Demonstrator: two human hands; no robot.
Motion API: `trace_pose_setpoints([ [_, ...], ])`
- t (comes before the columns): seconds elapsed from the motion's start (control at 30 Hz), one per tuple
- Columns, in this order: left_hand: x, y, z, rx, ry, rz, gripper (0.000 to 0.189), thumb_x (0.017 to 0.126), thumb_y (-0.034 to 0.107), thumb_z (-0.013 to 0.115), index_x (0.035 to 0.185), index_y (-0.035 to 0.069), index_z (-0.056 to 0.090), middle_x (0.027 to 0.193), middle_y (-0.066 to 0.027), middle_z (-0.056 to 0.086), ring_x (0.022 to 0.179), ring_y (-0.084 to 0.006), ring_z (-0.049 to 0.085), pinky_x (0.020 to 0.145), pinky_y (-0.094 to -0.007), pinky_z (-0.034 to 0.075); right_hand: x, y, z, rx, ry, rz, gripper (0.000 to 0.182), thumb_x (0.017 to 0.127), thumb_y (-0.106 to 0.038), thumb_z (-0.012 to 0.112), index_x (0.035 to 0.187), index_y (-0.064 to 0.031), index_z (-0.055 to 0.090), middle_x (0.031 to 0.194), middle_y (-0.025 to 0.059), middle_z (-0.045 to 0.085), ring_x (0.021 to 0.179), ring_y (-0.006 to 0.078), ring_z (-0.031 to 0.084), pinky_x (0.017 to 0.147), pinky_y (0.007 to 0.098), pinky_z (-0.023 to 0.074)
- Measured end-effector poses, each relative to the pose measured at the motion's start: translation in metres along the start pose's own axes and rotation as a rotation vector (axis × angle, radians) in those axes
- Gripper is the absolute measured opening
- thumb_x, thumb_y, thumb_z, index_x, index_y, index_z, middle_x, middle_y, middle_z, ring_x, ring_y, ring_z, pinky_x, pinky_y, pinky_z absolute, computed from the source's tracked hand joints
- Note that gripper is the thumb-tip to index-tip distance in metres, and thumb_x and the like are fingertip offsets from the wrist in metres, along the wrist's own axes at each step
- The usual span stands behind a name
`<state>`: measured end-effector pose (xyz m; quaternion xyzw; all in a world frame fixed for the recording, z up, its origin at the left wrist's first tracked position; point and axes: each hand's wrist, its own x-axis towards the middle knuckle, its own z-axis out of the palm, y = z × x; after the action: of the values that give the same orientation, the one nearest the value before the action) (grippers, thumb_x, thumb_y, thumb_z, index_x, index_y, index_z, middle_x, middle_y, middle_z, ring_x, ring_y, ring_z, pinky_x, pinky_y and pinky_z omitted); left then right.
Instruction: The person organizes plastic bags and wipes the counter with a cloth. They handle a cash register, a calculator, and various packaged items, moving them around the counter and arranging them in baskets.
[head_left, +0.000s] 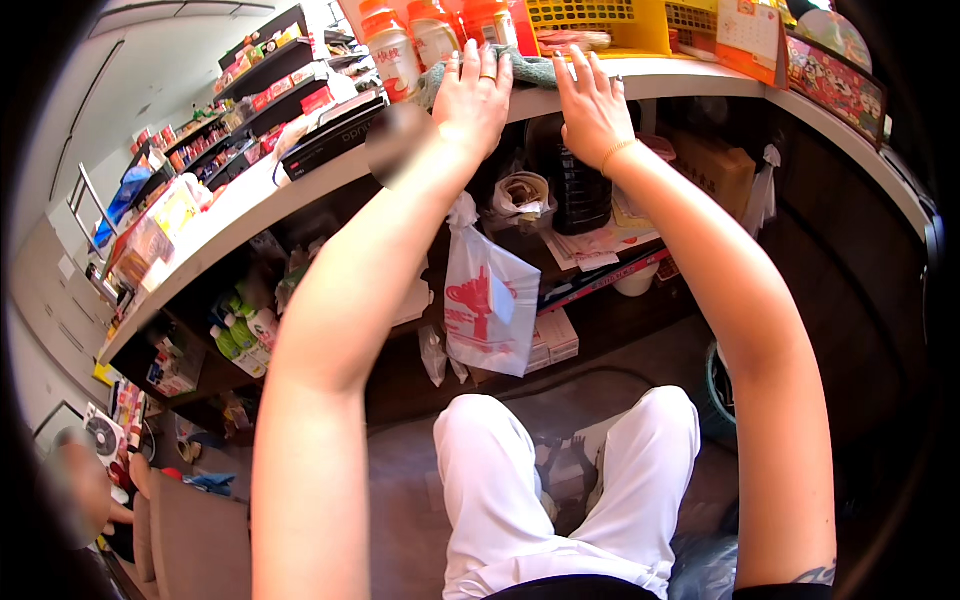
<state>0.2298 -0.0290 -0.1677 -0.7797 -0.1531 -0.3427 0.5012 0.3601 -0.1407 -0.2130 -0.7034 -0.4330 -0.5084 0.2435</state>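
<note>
A grey-green cloth (534, 70) lies bunched along the white counter (660, 77). My left hand (474, 101) rests flat over its left part, fingers stretched forward, with a ring on one of them. At the cloth's right end is my right hand (596, 112), palm down with fingers spread; whether it presses on the cloth cannot be told. Just beyond my left hand stand several orange-capped plastic bottles (391, 54). A yellow plastic basket (622, 53) sits behind my right hand, with small packets inside.
To the right are a desk calendar (750, 41) and a framed picture (836, 86); a black box (334, 139) lies left. Under the counter hang a printed plastic bag (491, 307) and shelves holding a dark jug (581, 191). A person (79, 480) sits at lower left.
</note>
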Motion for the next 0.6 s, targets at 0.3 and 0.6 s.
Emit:
trace_pose_setpoints([
  [0.3, 0.005, 0.021, 0.05, 0.033, 0.019, -0.07, 0.009, 0.085, 0.017, 0.047, 0.09, 0.012, 0.051, 0.079, -0.0081, 0.061, 0.072, -0.0235, 0.062, 0.059, -0.034, 0.047, 0.029, 0.032, 0.024, -0.264, -0.3, -0.174, 0.03, 0.085, -0.012, 0.051, 0.114, -0.0089, 0.046, 0.104, 0.0114, 0.059, 0.098, 0.029, 0.059, 0.087, 0.0497, 0.0466],
  [0.6, 0.004, 0.018, 0.06, 0.142, 0.05, 0.008, 0.009, 0.083, 0.016, 0.049, 0.087, 0.01, 0.054, 0.075, -0.0088, 0.062, 0.069, -0.0213, 0.064, 0.054, -0.0322, 0.05, 0.036, 0.048, 0.036, -0.222, -0.308, -0.279, 0.031, 0.078, -0.008, 0.053, 0.108, -0.01, 0.047, 0.082, 0.0131, 0.062, 0.077, 0.0302, 0.064, 0.064, 0.039, 0.052],
])
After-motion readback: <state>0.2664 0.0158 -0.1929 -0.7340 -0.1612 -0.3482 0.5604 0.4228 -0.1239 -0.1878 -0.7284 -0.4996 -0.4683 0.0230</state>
